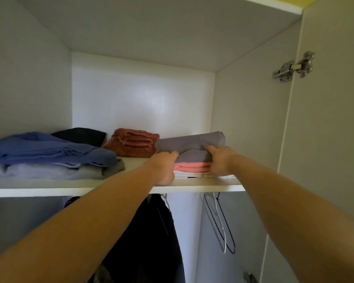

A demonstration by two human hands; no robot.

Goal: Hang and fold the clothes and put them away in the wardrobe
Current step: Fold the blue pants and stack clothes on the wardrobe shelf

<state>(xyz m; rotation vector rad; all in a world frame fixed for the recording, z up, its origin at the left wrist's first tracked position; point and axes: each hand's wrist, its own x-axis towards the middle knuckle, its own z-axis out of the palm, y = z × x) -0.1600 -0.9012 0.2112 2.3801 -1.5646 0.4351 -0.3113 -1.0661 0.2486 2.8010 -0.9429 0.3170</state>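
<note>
A stack of folded clothes sits at the right end of the wardrobe shelf [90,187]: a grey-purple garment [192,140] on top, a pink one [192,166] under it and a white one [189,174] at the bottom. My left hand [165,167] grips the stack's left side, thumb on the grey-purple garment. My right hand [220,160] grips the right side the same way. Both arms reach up from below.
On the same shelf lie a rust-red folded towel [131,142], a black garment [80,134], and a blue garment [49,150] on a light grey one [49,171]. Below the shelf hang dark clothes [151,231] and empty wire hangers [221,221]. The open door [325,139] stands at right.
</note>
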